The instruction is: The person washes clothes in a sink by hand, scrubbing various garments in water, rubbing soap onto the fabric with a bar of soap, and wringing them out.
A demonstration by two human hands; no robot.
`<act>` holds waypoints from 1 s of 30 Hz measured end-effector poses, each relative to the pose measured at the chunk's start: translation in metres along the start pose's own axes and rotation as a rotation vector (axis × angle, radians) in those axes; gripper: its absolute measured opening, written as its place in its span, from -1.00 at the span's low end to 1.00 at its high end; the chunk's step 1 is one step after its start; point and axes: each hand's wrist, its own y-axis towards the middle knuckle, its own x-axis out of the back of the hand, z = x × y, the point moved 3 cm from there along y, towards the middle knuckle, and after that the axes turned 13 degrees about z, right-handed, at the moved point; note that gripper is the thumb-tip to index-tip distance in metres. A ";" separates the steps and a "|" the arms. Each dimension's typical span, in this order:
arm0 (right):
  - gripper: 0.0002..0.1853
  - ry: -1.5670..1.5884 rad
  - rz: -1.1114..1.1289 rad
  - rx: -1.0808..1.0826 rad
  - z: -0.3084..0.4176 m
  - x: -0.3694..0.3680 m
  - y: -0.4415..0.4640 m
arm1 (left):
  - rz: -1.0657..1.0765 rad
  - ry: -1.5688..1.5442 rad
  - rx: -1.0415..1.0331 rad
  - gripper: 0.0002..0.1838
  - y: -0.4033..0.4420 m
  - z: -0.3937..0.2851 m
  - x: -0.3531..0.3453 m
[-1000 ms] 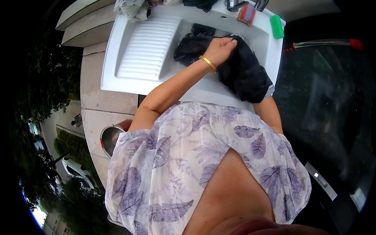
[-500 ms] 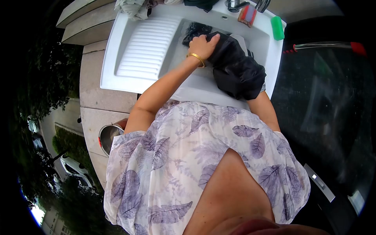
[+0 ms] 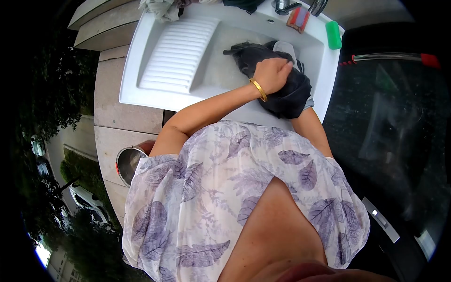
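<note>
A wet black garment [image 3: 251,56] lies bunched in the white sink [image 3: 155,97], partly in cloudy water. My left hand [image 3: 272,75], with a gold bangle at the wrist, is closed with its fingers curled on the upper side of the garment. My right forearm [image 3: 314,127] reaches in from the right, and the right hand is covered by the black cloth, so its fingers are hidden. Greyish fabric shows around that wrist. Behind the garment, a pale grey cloth [image 3: 284,47] rests against it in the basin.
A ribbed washboard [image 3: 176,56] forms the sink's left side. Along the back rim are a faucet [image 3: 283,6], a red-edged packet [image 3: 298,19], a green block [image 3: 333,35] and piled clothes [image 3: 162,8]. A metal bucket [image 3: 129,164] stands lower left; a dark glossy surface [image 3: 385,113] lies right.
My left hand has moved right and toward me, from the garment's far end to its middle. The black cloth is gathered closer and has slid off the left part of the basin.
</note>
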 end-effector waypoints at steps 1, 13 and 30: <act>-0.56 0.000 -0.007 -0.006 -0.003 0.000 0.001 | 0.083 -0.032 -0.038 -0.64 -0.007 -0.015 -0.010; -0.49 0.094 -0.084 -0.098 -0.078 -0.023 0.037 | 0.443 0.595 -0.428 -0.23 -0.055 -0.025 -0.031; -0.37 0.447 0.259 -0.205 -0.021 -0.015 -0.035 | -0.050 0.665 0.458 -0.60 0.048 0.127 0.123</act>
